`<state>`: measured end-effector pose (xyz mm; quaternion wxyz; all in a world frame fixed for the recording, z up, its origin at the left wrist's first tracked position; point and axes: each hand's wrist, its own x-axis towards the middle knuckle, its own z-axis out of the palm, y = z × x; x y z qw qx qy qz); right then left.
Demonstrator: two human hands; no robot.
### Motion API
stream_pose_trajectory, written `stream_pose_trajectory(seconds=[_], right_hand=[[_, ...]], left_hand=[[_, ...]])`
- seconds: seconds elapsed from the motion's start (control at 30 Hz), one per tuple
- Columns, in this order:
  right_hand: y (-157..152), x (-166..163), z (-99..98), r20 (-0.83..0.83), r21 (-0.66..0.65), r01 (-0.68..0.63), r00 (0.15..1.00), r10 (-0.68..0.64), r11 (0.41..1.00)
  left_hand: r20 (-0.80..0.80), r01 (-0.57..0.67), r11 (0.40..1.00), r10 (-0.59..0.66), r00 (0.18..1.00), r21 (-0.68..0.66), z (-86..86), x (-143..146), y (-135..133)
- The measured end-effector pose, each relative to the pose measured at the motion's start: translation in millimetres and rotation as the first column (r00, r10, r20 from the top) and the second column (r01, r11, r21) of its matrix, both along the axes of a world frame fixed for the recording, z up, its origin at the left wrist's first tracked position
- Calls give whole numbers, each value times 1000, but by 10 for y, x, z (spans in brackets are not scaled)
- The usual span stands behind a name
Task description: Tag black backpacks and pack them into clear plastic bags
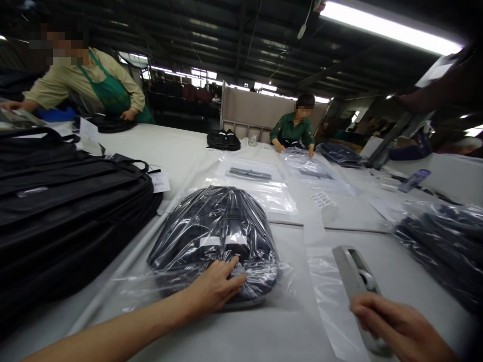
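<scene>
A dark backpack point(222, 221) in a clear plastic bag point(260, 276) lies in front of me, with two white bands on its straps. My left hand point(215, 284) rests on the near part of the bag, fingers stretched and apart against the plastic. To the right, a long grey tape dispenser point(345, 266) with a slot and a rounded piece inside lies at a slant on the table. My right hand point(392, 322) has its fingers curled round the near half of it. Beside the dispenser runs a clear plastic strip point(324, 296).
Stacked black bags point(75, 216) fill the left side; bagged dark items point(445, 241) lie at right. Flat plastic bags point(252, 186) and a label sheet point(322, 199) lie ahead on the white table point(181, 146). Two co-workers point(109, 85) stand across, one handling plastic.
</scene>
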<state>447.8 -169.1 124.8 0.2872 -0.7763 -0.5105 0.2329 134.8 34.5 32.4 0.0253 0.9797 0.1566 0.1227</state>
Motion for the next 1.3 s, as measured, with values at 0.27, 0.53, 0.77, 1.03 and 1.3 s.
stream_pose_trajectory(seconds=[0.27, 0.53, 0.77, 1.03, 1.3], right_hand=[[1820, -1057, 557, -38, -148, -914, 388, 921, 379], [2299, -1264, 22, 304, -534, -804, 106, 947, 261], [2458, -1235, -322, 468, -530, -734, 164, 868, 425], [2346, -935, -203, 341, -99, -557, 759, 554, 824], [1837, -1487, -618, -606, 36, -62, 792, 71, 997]], left_hand=[[11, -28, 992, 29, 1000, -120, 40, -12, -17], [55, -37, 972, 51, 997, -232, -4, -4, -2], [54, -27, 953, 46, 997, -300, -87, 5, 27], [89, -6, 941, 39, 995, -338, -72, 9, 46], [98, 56, 919, -19, 995, -391, 115, -32, 68]])
